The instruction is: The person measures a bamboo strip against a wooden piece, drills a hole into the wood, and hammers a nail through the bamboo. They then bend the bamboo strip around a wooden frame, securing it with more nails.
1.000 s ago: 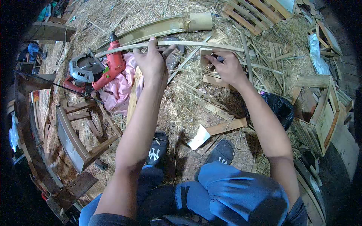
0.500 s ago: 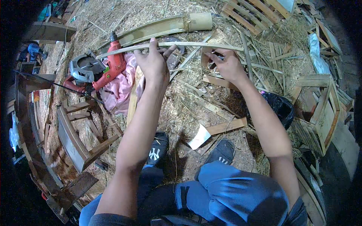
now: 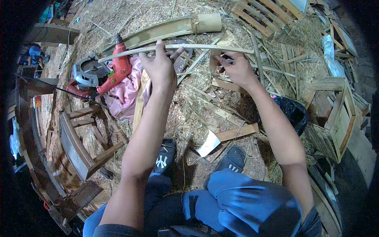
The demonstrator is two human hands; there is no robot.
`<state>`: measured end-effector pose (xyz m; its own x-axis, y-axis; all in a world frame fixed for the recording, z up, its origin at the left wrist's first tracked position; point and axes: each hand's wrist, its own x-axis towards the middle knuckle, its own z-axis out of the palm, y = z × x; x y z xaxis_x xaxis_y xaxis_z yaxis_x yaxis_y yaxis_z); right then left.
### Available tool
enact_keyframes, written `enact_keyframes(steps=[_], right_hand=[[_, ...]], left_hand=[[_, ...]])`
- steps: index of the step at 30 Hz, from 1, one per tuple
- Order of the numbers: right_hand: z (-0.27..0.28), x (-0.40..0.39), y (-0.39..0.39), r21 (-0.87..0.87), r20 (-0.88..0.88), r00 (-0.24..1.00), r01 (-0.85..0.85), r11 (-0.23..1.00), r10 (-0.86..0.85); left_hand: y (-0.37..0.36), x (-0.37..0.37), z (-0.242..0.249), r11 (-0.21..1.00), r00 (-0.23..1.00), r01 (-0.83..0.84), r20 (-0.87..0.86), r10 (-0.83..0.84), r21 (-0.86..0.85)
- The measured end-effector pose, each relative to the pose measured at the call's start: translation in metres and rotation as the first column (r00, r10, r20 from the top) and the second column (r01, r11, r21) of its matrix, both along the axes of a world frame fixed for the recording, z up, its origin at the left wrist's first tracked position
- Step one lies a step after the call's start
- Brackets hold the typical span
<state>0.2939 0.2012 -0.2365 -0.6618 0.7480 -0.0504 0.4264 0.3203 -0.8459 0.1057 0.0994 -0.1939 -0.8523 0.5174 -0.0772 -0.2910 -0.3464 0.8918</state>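
Note:
A long, thin bamboo strip [image 3: 193, 46] runs crosswise in front of me, slightly bowed. My left hand [image 3: 160, 71] holds it near the middle, index finger raised across it and the other fingers around it. Farther right, my right hand [image 3: 239, 69] is closed at the strip, thumb and fingers bent together. A small flat wooden piece [image 3: 213, 61] stands beside my right fingertips, just under the strip. The strip's left end passes over a red power drill [image 3: 120, 65]. Behind the strip lies a split bamboo pole [image 3: 169, 31].
At the left, a circular saw [image 3: 87, 72] and the drill rest by a pink cloth [image 3: 125, 94]. Wooden frames [image 3: 79, 146] stand on both sides. A black plastic bag [image 3: 292, 112] is by my right forearm. Shavings and offcuts cover the ground, with a white sheet [image 3: 209, 144] near my feet.
The bamboo strip has slid slightly to the left. The small wooden piece by my right fingers has turned a little. Both hands stay almost in place.

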Motion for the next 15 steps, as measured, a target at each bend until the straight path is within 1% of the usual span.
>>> enact_keyframes(steps=[1, 3, 4, 6, 7, 9, 10, 12, 13, 15], right_hand=[[0.002, 0.001, -0.001, 0.000, 0.000, 1.000, 0.000, 1.000, 0.000], [0.011, 0.004, -0.005, -0.014, -0.100, 0.993, -0.071, 0.997, 0.069], [0.016, 0.006, -0.007, -0.013, -0.099, 0.993, -0.071, 0.997, 0.070], [0.023, 0.008, -0.008, -0.152, -0.254, 0.966, -0.084, 0.985, 0.043], [0.021, 0.008, -0.009, -0.152, -0.254, 0.966, -0.085, 0.985, 0.044], [0.013, 0.007, -0.009, -0.435, -0.385, 0.908, -0.018, 0.900, -0.167], [0.010, 0.007, -0.007, -0.435, -0.384, 0.908, -0.018, 0.900, -0.168], [0.008, 0.005, -0.003, -0.585, -0.309, 0.898, 0.080, 0.807, -0.313], [0.008, 0.004, -0.003, -0.585, -0.309, 0.898, 0.080, 0.807, -0.313], [0.008, -0.001, -0.004, -0.452, -0.375, 0.876, 0.112, 0.885, -0.302]], left_hand=[[0.000, 0.000, -0.001, 1.000, 1.000, 0.002, -0.008, -0.002, 0.000], [0.000, 0.000, -0.001, 1.000, 1.000, -0.002, -0.003, 0.002, 0.000], [0.000, 0.000, -0.001, 1.000, 1.000, -0.005, 0.003, 0.005, 0.001], [-0.001, -0.001, -0.003, 1.000, 1.000, -0.003, 0.008, 0.003, -0.003], [-0.002, -0.002, -0.005, 1.000, 1.000, 0.000, 0.012, 0.000, -0.008], [-0.002, -0.001, -0.006, 1.000, 1.000, 0.008, 0.004, -0.008, -0.007], [-0.002, -0.001, -0.006, 1.000, 1.000, 0.016, -0.003, -0.016, -0.006], [-0.001, 0.002, -0.007, 1.000, 1.000, 0.009, -0.001, -0.009, -0.003], [-0.001, 0.003, -0.007, 1.000, 1.000, 0.002, 0.001, -0.002, -0.001], [-0.002, 0.005, -0.006, 1.000, 1.000, 0.004, 0.004, -0.004, -0.003]])
